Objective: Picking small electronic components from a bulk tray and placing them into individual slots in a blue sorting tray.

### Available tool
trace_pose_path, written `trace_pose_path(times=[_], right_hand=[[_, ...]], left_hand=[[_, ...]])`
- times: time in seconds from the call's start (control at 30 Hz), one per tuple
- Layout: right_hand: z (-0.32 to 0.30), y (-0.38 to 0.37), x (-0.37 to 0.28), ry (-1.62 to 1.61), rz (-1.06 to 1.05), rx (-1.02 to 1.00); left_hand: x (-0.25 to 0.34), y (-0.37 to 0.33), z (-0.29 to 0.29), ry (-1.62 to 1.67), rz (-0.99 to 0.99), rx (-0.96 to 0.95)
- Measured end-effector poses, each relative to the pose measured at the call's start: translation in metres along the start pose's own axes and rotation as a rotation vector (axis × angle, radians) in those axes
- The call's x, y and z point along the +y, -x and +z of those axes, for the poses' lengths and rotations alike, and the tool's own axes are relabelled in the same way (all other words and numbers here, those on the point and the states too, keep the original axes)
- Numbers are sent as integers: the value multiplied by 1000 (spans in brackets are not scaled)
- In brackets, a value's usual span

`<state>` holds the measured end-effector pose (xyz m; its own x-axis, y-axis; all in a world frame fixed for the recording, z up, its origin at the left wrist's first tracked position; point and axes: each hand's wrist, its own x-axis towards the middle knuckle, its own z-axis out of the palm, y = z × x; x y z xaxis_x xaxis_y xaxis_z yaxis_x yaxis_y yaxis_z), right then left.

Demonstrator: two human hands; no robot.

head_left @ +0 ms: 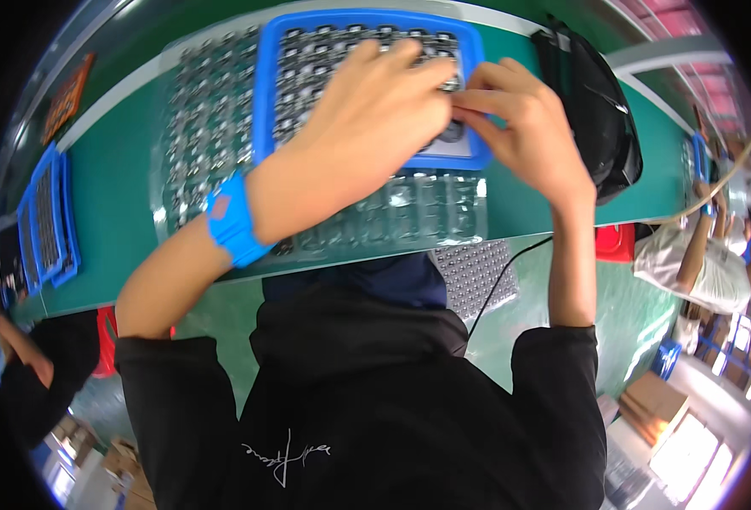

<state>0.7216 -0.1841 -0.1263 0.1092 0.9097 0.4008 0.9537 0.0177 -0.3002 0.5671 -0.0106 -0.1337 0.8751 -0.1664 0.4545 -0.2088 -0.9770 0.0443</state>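
A blue-rimmed tray (265, 102) on the bench holds rows of small dark-and-silver round parts (307, 55). My left hand (384, 102), with a blue wristband (232, 221) behind it, reaches across the tray, palm down. It is blurred, and its fingertips and thumb are mostly hidden, so its grip cannot be told. At the tray's right side my right hand (520, 119) is closed in a pinch close to the left hand. What lies between its thumb and fingers is too small to make out. Beneath the pinch a few dark round parts (452, 132) show.
Clear plastic blister trays lie under and beside the blue tray; the left part (209, 127) is filled with small parts. A black bag (592, 110) stands at the right. Blue trays (48, 221) sit at the far left. Other people work at both sides. A cable (511, 263) hangs from the bench edge.
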Motion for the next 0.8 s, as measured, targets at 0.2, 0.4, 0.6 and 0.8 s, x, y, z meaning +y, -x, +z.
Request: trace_pose_path(times=[0.2,0.4,0.6,0.8], right_hand=[[-15,-25,-6,-23,3,-159],[-15,-56,-31,-62,69,-70],[47,-141,-23,126,-167,98],[72,-178,-1,-17,23,-222]], left_hand=[[-20,13,-22,153,-31,104],[-69,64,-113,298,-462,34],[-103,113,-76,316,-533,67],[-53,113,-48,298,-529,105]])
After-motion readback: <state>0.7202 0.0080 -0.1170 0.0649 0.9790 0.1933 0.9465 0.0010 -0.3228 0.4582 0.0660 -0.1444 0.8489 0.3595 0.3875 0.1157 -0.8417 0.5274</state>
